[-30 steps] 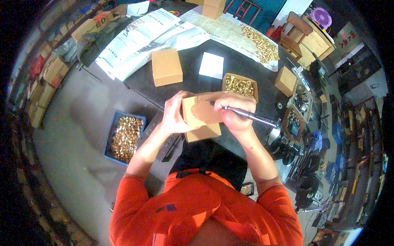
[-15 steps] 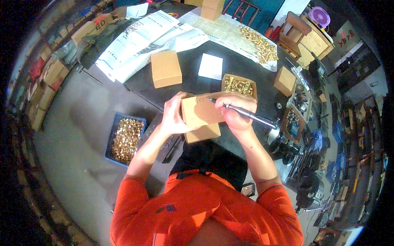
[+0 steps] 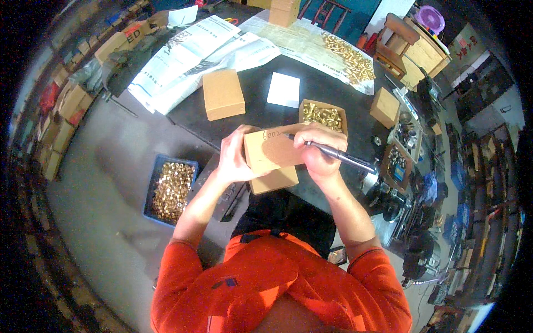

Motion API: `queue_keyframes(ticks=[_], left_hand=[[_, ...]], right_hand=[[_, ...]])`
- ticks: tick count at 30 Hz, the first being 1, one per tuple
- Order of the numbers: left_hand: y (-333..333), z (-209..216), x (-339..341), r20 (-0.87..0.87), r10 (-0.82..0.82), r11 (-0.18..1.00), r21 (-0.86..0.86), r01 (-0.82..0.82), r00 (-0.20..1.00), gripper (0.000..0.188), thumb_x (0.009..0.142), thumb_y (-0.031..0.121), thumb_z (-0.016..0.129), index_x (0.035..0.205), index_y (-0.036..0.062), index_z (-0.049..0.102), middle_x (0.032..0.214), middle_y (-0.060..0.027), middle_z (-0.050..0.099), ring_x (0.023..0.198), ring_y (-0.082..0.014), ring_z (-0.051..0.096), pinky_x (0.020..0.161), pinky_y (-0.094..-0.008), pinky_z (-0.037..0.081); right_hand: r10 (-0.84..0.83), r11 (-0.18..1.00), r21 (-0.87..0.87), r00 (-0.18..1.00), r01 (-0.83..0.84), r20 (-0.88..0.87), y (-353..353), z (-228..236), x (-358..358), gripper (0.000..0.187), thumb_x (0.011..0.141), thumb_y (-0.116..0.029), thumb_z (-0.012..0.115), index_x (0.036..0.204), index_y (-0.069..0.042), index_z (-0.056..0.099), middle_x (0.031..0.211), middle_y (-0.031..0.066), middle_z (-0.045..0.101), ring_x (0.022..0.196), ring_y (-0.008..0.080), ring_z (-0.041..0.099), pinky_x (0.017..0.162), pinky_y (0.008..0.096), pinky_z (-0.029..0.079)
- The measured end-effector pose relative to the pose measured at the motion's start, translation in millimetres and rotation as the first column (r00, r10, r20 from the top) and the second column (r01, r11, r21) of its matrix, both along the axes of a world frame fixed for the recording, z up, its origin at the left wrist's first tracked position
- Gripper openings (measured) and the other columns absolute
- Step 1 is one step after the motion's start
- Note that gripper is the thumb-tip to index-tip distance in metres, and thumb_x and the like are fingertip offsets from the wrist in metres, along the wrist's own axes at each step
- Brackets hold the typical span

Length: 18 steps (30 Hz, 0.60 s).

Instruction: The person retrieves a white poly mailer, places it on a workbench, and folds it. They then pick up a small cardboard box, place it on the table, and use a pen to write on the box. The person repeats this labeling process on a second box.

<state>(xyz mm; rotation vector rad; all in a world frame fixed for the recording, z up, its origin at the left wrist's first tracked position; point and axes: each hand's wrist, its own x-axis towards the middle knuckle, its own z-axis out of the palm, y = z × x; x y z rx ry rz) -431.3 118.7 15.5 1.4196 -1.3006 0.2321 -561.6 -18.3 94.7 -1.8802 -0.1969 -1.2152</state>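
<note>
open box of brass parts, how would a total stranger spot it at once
Find the big dark table, then the white sheet lying on it. Right of that sheet and just beyond the right hand sits the open box. Unlike the closed brown boxes nearby, it shows a heap of brass parts.

We count two hands point(image 3: 233, 156), one pen point(image 3: 345, 160), one held box point(image 3: 272, 152), three brown boxes point(image 3: 223, 94) set apart on the tabletop point(image 3: 255, 106), plus one open box point(image 3: 344, 118) of brass fittings point(image 3: 322, 115), one blue bin point(image 3: 150, 191) of brass pieces point(image 3: 171, 191) and one white card point(image 3: 283, 90).
</note>
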Motion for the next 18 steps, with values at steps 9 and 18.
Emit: queue_keyframes(ticks=[9, 18], left_hand=[[-1.4, 0.0, 0.6, 0.015, -0.002, 1.000, -0.017, 0.002, 1.000, 0.078, 0.043, 0.031, 0.085, 0.105, 0.0004, 0.049, 0.096, -0.0163, 0.060, 0.084, -0.0319, 0.063, 0.074, -0.0381, 0.051], [-0.1, -0.7, 2.4, 0.034, -0.009, 1.000, 0.003, 0.009, 0.999, 0.085, 0.044, 0.033, 0.087, 0.110, -0.0015, 0.046, 0.096, -0.0162, 0.061, 0.084, -0.0300, 0.063, 0.075, -0.0375, 0.051]], right_hand=[[-0.045, 0.999, -0.021, 0.998, 0.044, -0.034, 0.2, 4.0, -3.2, 0.006, 0.066, -0.007, 0.057, 0.061, -0.004, 0.059, 0.058, 0.0081, 0.057, 0.052, 0.0194, 0.056, 0.048, 0.0273, 0.042], [-0.034, 0.999, 0.006, 0.999, 0.034, 0.024, -4.3, -0.7, -1.5, 0.017, 0.071, -0.016, 0.058, 0.064, -0.001, 0.061, 0.062, 0.0103, 0.060, 0.054, 0.0191, 0.057, 0.050, 0.0276, 0.043]])
